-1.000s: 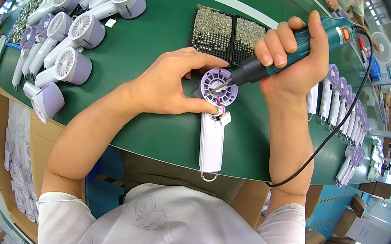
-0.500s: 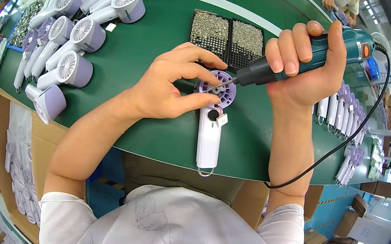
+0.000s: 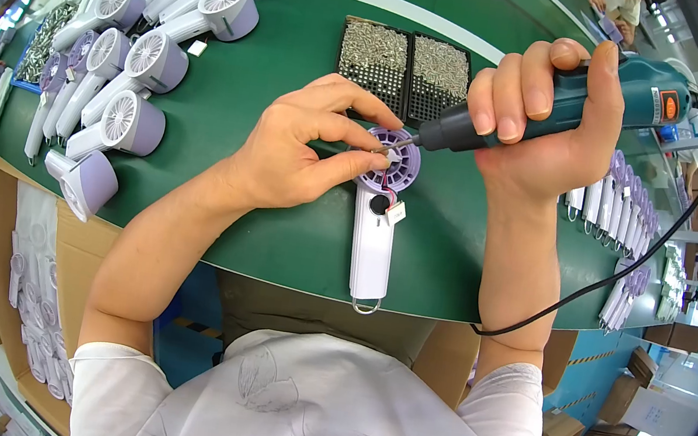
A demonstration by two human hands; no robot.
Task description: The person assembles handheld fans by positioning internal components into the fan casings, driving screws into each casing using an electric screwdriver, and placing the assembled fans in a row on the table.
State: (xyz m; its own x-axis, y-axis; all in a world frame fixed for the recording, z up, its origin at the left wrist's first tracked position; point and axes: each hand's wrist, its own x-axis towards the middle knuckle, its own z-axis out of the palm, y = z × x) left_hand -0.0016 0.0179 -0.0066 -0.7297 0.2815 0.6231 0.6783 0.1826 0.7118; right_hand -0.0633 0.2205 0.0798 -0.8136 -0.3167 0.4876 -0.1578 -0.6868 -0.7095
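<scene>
My right hand is wrapped round a dark teal electric screwdriver, its black nose and thin bit slanting down to the left. Below the bit lies a handheld fan with a white handle, a wire loop at its near end and a round lilac head. A red wire and a small white connector stick out at its neck. My left hand bends over the fan head, thumb and forefinger pinched at the bit's tip. Whatever small thing is between those fingertips is hidden.
Two black trays of small screws stand just beyond the fan. White and lilac fans crowd the table's left, and a row of handles lies at right. The screwdriver's black cable loops beside my right forearm. A carton holds parts below left.
The screwdriver and my right hand have shifted slightly right and down, its bit now between my left fingertips. My left thumb and forefinger have drawn closer together. The fan has barely moved.
</scene>
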